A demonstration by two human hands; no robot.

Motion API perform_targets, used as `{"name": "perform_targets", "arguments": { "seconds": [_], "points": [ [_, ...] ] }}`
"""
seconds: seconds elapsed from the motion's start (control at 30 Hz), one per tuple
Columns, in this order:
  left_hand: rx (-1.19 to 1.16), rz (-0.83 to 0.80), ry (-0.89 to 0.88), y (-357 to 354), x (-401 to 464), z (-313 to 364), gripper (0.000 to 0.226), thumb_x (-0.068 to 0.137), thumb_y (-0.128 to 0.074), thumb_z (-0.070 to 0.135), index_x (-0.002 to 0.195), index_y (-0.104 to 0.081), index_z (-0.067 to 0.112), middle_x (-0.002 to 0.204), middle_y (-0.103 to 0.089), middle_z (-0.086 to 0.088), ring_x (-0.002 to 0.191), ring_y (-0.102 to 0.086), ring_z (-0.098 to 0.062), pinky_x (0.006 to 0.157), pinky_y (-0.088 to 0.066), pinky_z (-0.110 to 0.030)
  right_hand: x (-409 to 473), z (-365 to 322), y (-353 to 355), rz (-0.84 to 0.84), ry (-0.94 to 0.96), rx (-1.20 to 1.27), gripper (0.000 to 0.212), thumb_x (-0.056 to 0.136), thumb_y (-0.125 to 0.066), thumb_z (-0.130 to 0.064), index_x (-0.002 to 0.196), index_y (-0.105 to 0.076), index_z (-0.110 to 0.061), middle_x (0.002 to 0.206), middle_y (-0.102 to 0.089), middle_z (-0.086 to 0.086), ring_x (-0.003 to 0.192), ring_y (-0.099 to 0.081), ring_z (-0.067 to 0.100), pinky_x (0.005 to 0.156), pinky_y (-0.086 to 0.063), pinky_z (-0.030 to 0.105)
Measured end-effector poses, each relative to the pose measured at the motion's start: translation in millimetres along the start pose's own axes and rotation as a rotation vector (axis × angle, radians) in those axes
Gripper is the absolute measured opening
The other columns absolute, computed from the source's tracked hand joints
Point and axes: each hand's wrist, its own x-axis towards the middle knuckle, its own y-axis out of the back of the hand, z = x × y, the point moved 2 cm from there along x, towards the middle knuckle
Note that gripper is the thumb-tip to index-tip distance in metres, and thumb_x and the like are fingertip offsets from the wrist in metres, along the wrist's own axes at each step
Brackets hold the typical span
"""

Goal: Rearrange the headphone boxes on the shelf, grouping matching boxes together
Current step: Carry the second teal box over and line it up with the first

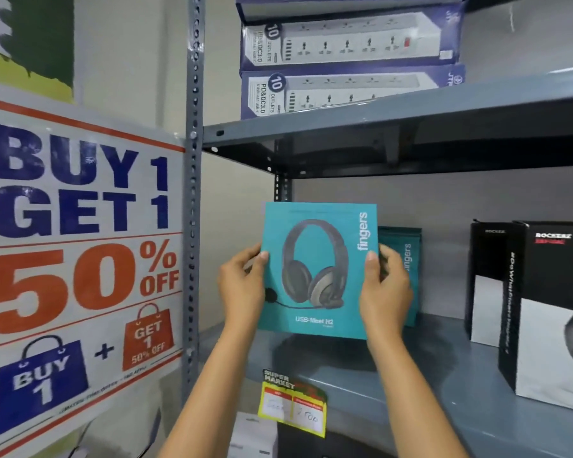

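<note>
Both hands grip one teal headphone box (318, 271) by its side edges, the left hand (242, 285) with thumb on the front face, the right hand (386, 292) likewise; the box hangs upright above the shelf (444, 368), toward its left end, its base clear of the metal; a matching teal box (407, 276) stands just behind and to the right, near the back edge, and two black boxes (543, 309) stand further right; the risk, I judge, is that pushing the held box back knocks the rear teal one askew or topples it; a pinch on smooth card could also slip, dropping the box off the front edge.
</note>
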Motion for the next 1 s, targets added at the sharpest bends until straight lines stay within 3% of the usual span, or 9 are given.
{"name": "perform_targets", "arguments": {
  "seconds": [0.27, 0.37, 0.47, 0.53, 0.6, 0.67, 0.73, 0.87, 1.0],
  "points": [
    [-0.1, -0.109, 0.075, -52, -16, -23, 0.023, 0.094, -0.053, 0.027, 0.108, -0.069, 0.018, 0.102, -0.074, 0.0, 0.091, -0.068, -0.016, 0.067, -0.05, -0.025, 12, 24, 36, 0.058, -0.013, 0.03, 0.024, 0.098, -0.045, -0.032, 0.117, -0.055, -0.021, 0.117, -0.062, 0.007, 0.104, -0.061, 0.025, 0.086, -0.053, 0.045],
    [-0.295, -0.127, 0.176, -75, -3, -29, 0.031, 0.096, -0.052, 0.028, 0.076, -0.067, 0.01, 0.078, -0.072, -0.005, 0.07, -0.064, -0.013, 0.065, -0.05, -0.025, 25, 33, 41, 0.151, -0.094, 0.205, 0.02, 0.1, -0.039, -0.031, 0.098, -0.057, -0.022, 0.098, -0.064, 0.002, 0.082, -0.063, 0.008, 0.064, -0.051, 0.022],
    [-0.297, -0.095, 0.393, -99, 7, -53, 0.044, 0.097, -0.051, 0.03, 0.055, -0.058, 0.016, 0.055, -0.061, -0.001, 0.051, -0.054, -0.015, 0.052, -0.042, -0.025, 43, 61, 42, 0.23, -0.308, 0.262, 0.02, 0.099, -0.04, -0.024, 0.087, -0.055, -0.018, 0.086, -0.062, 0.003, 0.074, -0.055, 0.017, 0.057, -0.043, 0.026],
    [-0.155, -0.094, 0.464, -111, 11, -74, 0.046, 0.095, -0.054, 0.029, 0.051, -0.046, 0.018, 0.053, -0.05, -0.004, 0.052, -0.043, -0.018, 0.054, -0.033, -0.027, 50, 86, 38, 0.149, -0.453, 0.205, 0.012, 0.096, -0.042, -0.018, 0.09, -0.053, -0.019, 0.093, -0.063, 0.011, 0.075, -0.055, 0.025, 0.061, -0.046, 0.034],
    [-0.107, -0.171, 0.503, -121, 17, -90, 0.034, 0.094, -0.055, 0.023, 0.061, -0.054, 0.015, 0.068, -0.061, -0.012, 0.059, -0.052, -0.021, 0.055, -0.039, -0.028, 57, 104, 36, 0.106, -0.549, 0.209, 0.006, 0.092, -0.044, -0.022, 0.095, -0.047, -0.018, 0.099, -0.06, 0.016, 0.079, -0.057, 0.029, 0.064, -0.047, 0.04],
    [-0.175, -0.343, 0.563, -128, 20, -96, 0.018, 0.095, -0.052, 0.025, 0.096, -0.061, 0.01, 0.099, -0.069, -0.016, 0.086, -0.066, -0.028, 0.07, -0.051, -0.034, 63, 114, 38, 0.094, -0.635, 0.188, 0.023, 0.091, -0.045, -0.032, 0.113, -0.045, -0.023, 0.115, -0.054, 0.013, 0.097, -0.056, 0.029, 0.078, -0.05, 0.044],
    [-0.224, -0.556, 0.655, -134, 20, -105, 0.03, 0.097, -0.044, 0.037, 0.104, -0.061, 0.012, 0.099, -0.073, -0.015, 0.089, -0.069, -0.029, 0.076, -0.056, -0.037, 69, 124, 37, -0.006, -0.741, 0.173, 0.041, 0.095, -0.037, -0.045, 0.131, -0.048, -0.026, 0.127, -0.058, 0.014, 0.107, -0.06, 0.034, 0.088, -0.052, 0.048],
    [-0.232, -0.664, 0.748, -147, 21, -117, 0.051, 0.096, -0.037, 0.047, 0.069, -0.068, 0.015, 0.068, -0.075, -0.009, 0.067, -0.069, -0.027, 0.068, -0.054, -0.036, 72, 139, 30, -0.24, -0.825, 0.226, 0.06, 0.093, -0.033, -0.062, 0.073, -0.069, -0.018, 0.071, -0.076, 0.011, 0.057, -0.072, 0.025, 0.054, -0.054, 0.029],
    [-0.226, -0.694, 0.731, -136, 24, -112, 0.048, 0.097, -0.037, 0.043, 0.068, -0.064, 0.017, 0.065, -0.073, -0.006, 0.064, -0.068, -0.024, 0.063, -0.055, -0.033, 71, 137, 25, -0.285, -0.774, 0.221, 0.059, 0.091, -0.036, -0.065, 0.077, -0.07, -0.019, 0.078, -0.078, 0.011, 0.063, -0.073, 0.025, 0.061, -0.056, 0.032]
  ]
}}
